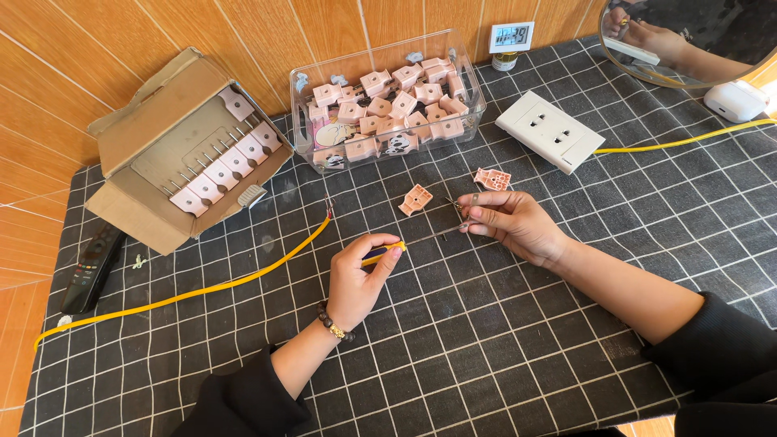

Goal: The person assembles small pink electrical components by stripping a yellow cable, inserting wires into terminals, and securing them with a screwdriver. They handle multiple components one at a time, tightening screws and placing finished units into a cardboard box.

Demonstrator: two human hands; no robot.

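Left hand (356,279) grips a yellow-handled screwdriver (384,252).

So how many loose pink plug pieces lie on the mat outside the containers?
2: one pink piece left of the right hand, another pink piece just above it. None seem hidden.

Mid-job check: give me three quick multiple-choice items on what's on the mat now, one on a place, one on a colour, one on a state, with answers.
1. Where does the cardboard box lie?
A. far left of the mat
B. beside the mirror
C. under the right hand

2. What colour is the cable on the left part of the mat?
A. blue
B. yellow
C. green

3. How is the clear plastic bin?
A. closed with a lid
B. tipped over
C. open and holding pink parts

Answers:
1 A, it sits open at the left, near the wall.
2 B, a yellow line runs past the left hand.
3 C, the parts lie in it uncovered, no lid on top.
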